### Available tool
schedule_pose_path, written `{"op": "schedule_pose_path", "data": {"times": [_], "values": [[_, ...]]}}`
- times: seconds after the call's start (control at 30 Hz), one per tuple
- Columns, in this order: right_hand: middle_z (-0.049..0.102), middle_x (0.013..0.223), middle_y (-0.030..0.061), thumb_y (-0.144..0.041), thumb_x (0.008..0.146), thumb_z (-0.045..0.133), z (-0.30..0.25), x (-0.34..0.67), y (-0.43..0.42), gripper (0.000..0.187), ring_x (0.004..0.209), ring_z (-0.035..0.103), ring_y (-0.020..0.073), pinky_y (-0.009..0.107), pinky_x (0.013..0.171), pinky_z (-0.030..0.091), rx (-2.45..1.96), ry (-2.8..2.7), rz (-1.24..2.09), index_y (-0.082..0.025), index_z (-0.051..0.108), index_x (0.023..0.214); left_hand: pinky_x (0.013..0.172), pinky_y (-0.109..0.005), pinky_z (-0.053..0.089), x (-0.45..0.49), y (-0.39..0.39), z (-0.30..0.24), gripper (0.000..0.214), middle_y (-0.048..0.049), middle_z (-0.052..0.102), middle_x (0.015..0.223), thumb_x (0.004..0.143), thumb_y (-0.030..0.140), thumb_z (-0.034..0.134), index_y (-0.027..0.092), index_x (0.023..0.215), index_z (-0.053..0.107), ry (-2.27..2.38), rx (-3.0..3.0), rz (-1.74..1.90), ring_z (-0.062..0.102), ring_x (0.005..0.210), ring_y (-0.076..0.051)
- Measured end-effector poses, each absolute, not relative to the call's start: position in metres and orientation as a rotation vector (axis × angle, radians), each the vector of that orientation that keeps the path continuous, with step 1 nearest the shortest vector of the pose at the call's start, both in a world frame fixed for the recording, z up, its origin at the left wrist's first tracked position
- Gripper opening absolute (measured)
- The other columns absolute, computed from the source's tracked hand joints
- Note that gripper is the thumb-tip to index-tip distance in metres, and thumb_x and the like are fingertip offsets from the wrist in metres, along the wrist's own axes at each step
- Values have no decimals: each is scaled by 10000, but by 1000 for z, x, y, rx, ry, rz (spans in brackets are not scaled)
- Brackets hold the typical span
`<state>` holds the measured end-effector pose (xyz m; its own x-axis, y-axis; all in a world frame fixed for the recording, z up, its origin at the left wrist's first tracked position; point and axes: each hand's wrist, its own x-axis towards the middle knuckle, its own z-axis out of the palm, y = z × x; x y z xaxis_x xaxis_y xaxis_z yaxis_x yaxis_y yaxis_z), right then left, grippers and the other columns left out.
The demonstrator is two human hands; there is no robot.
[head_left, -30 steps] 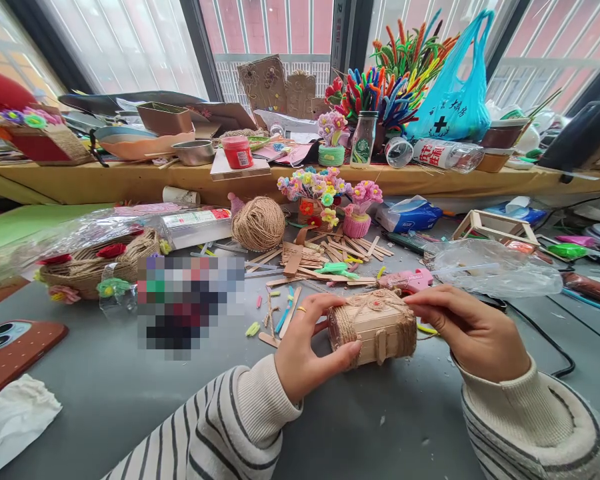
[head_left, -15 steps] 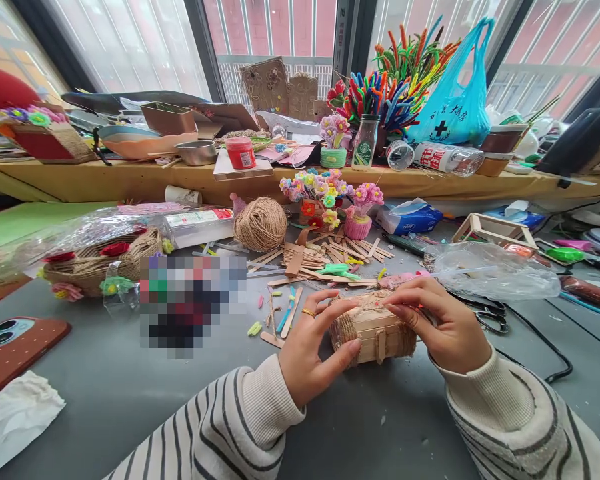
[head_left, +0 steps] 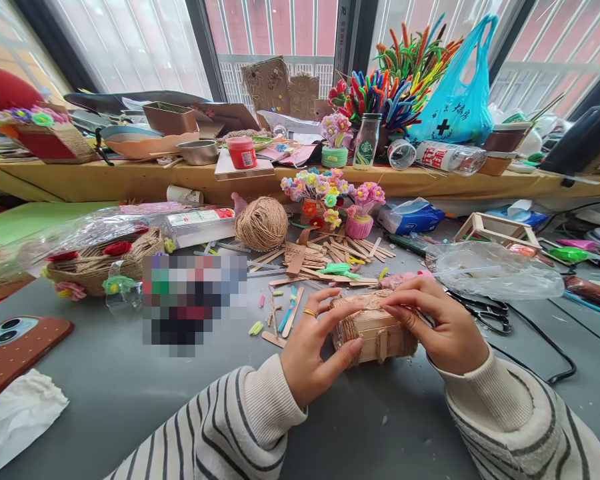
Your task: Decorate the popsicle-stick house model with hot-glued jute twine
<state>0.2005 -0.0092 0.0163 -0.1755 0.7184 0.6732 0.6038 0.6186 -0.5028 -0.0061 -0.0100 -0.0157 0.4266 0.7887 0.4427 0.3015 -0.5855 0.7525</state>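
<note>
A small chest of wooden craft sticks bound with jute twine (head_left: 373,330) stands on the grey table (head_left: 105,393) in front of me. My left hand (head_left: 313,350), with a gold ring, grips its left end, thumb on the front and fingers curled over the top. My right hand (head_left: 443,327) holds the right end, its fingertips pressed on the twine decoration on the lid. Both arms wear striped sleeves.
Loose craft sticks (head_left: 325,257), a ball of twine (head_left: 261,223), paper-flower pots (head_left: 330,200) and a pink glue gun (head_left: 405,277) lie behind the chest. Scissors (head_left: 485,313) and a plastic bag (head_left: 495,270) lie right; a twine basket (head_left: 97,263) and phone (head_left: 15,343) left.
My right hand has slid left over the chest's top, and its fingertips now press on the lid's decoration. My left hand's fingers have curled further over the top.
</note>
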Motion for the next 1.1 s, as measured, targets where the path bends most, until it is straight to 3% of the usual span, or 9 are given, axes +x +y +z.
{"op": "schedule_pose_path", "data": {"times": [1.1], "values": [[630,785,32,-186,823,565,18,202,-8,95,789,595,137,246,706,485,-1024,-2000,23,-200,658,820,1024,-426,369,-7,-9,-17,310,-110,420,1282,839,288,536,246,1146,525,904,2191,1075,351,1275,-239]]}}
